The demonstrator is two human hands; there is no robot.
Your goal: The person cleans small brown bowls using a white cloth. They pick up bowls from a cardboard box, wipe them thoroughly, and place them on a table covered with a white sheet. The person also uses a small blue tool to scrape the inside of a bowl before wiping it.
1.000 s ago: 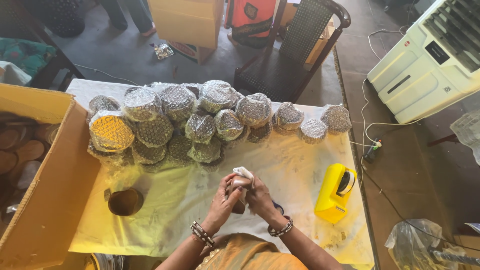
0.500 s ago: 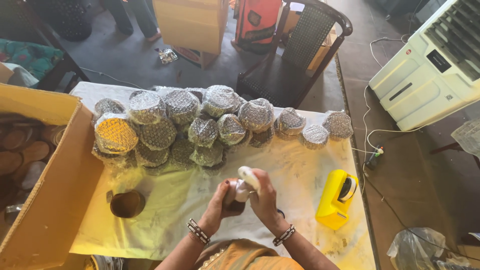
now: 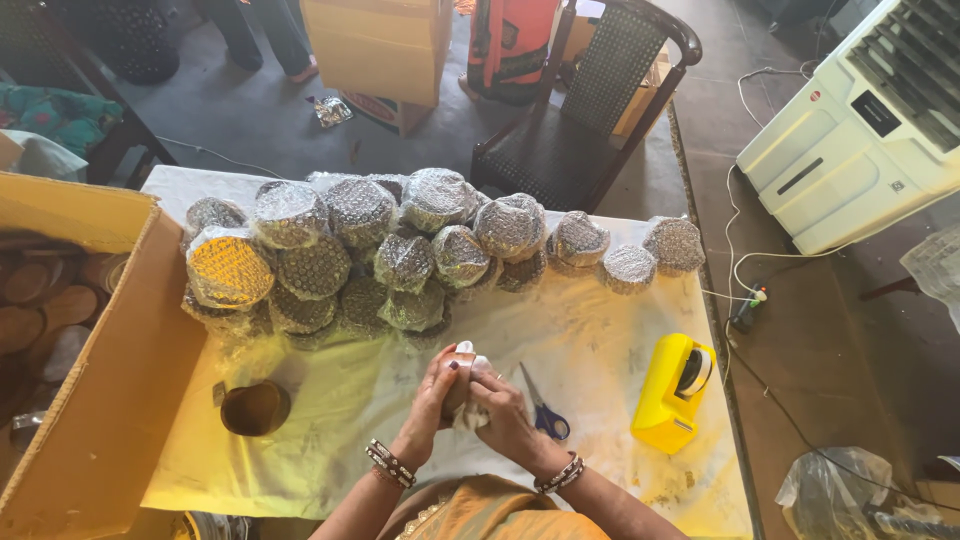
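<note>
White wrapping covers the small round object (image 3: 462, 385) that I clasp between both hands, my left hand (image 3: 432, 392) and right hand (image 3: 503, 412) closed around it. It sits just left of the blue-handled scissors (image 3: 540, 405); the yellow plastic tape dispenser (image 3: 674, 392) stands further right of them.

Your left hand (image 3: 432, 398) and right hand (image 3: 503, 412) each wear beaded bangles at the wrist; your garment is orange.
</note>
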